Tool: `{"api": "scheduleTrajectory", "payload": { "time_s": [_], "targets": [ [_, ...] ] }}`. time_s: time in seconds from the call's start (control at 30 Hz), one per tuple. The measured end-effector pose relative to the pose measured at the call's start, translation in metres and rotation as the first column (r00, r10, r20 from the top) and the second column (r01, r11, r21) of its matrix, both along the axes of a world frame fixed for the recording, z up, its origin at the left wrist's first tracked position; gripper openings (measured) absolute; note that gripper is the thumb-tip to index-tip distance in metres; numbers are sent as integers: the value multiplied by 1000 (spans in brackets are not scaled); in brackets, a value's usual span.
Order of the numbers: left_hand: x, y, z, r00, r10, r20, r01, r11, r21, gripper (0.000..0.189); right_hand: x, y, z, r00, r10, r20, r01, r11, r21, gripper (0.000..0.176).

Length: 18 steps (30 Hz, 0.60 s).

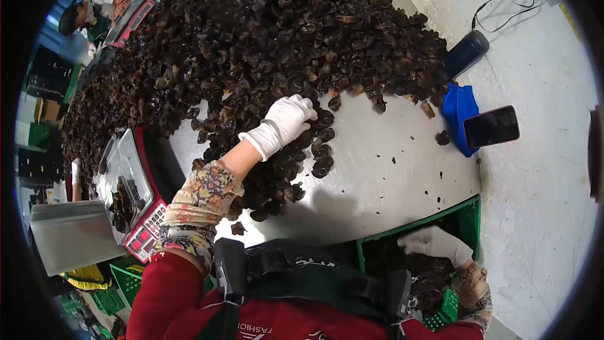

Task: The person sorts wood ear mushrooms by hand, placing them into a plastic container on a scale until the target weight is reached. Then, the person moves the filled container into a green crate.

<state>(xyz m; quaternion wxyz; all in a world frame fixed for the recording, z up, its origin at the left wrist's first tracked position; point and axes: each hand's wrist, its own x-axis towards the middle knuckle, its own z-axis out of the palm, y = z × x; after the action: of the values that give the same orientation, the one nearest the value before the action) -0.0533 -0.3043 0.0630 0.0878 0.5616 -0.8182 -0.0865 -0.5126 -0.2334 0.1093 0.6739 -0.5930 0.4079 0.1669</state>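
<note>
Loosely cupped, the left hand [286,119] presses on the dried fungus [264,31] at the pile's fringe, mid bench [390,182]; whether its grip holds any, I cannot tell. The right hand [437,244] lies flat, unclenched, in the green crate [469,211] at the near edge. Raked pieces could overshoot it.

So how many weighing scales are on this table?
2. The red scale sits by the person's left sleeve, dark pieces on its tray; the second scale is at the far end beside a co-worker. The pile may hide more.
</note>
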Motion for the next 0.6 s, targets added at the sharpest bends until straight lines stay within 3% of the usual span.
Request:
{"api": "scheduleTrajectory", "payload": {
  "time_s": [0.07, 0.1, 0.13, 0.2, 0.23, 0.27, 0.3, 0.33, 0.37, 0.4, 0.47, 0.5, 0.53, 0.57, 0.6],
  "targets": [
    [-2, -2, 10, 993, -62, 96, 58, 997, 41, 9, 27, -11, -1, 990, -61, 124, 74, 992, -100, 28],
    [-1, -1, 4, 984, -32, 177, 40, 998, -44, 7, 41, -15, 2, 985, -18, 172, 61, 968, -244, 27],
    [1, 2, 5, 995, 36, 96, -27, 996, -90, 7, 54, -22, 6, 977, 35, 211, 50, 922, -384, 25],
    [3, 9, 5, 984, 159, -75, -169, 973, -158, 8, 70, -40, 26, 965, 74, 250, 61, 868, -492, 24],
    [-6, 19, 17, 947, 217, -237, -271, 935, -228, 8, 76, -49, 32, 959, 91, 270, 73, 838, -541, 23],
    [-27, 33, 29, 871, 306, -384, -396, 900, -180, 6, 78, -58, 30, 954, 66, 293, 111, 829, -548, 23],
    [-42, 52, 39, 946, 41, -320, -101, 980, -174, 21, 77, -70, 25, 948, 45, 315, 146, 817, -557, 24],
    [-70, 71, 43, 904, -186, -384, 171, 982, -75, 32, 80, -83, 22, 941, 29, 336, 177, 805, -566, 24],
    [-97, 90, 46, 783, -359, -508, 452, 889, 68, 44, 94, -94, 24, 958, 44, 285, 148, 774, -615, 22],
    [-124, 109, 50, 649, -420, -635, 669, 712, 214, 56, 114, -103, 26, 971, 54, 232, 118, 739, -663, 21],
    [-166, 151, 4, 410, -187, -893, 796, 550, 251, 60, 144, -130, 6, 976, 97, 197, 95, 623, -776, 18],
    [-164, 151, 10, 531, -243, -811, 732, 614, 295, 56, 158, -144, -13, 968, 139, 209, 102, 542, -834, 18],
    [-159, 148, 16, 645, -280, -711, 657, 678, 329, 51, 182, -148, 1, 951, 205, 230, 141, 374, -917, 16],
    [-147, 154, 3, 618, -273, -737, 579, 792, 193, 39, 200, -156, -30, 908, 130, 399, 346, 307, -887, 15],
    [-133, 159, -4, 631, -239, -738, 522, 834, 177, 31, 222, -157, -30, 957, 62, 284, 265, 220, -939, 13]
  ]
}}
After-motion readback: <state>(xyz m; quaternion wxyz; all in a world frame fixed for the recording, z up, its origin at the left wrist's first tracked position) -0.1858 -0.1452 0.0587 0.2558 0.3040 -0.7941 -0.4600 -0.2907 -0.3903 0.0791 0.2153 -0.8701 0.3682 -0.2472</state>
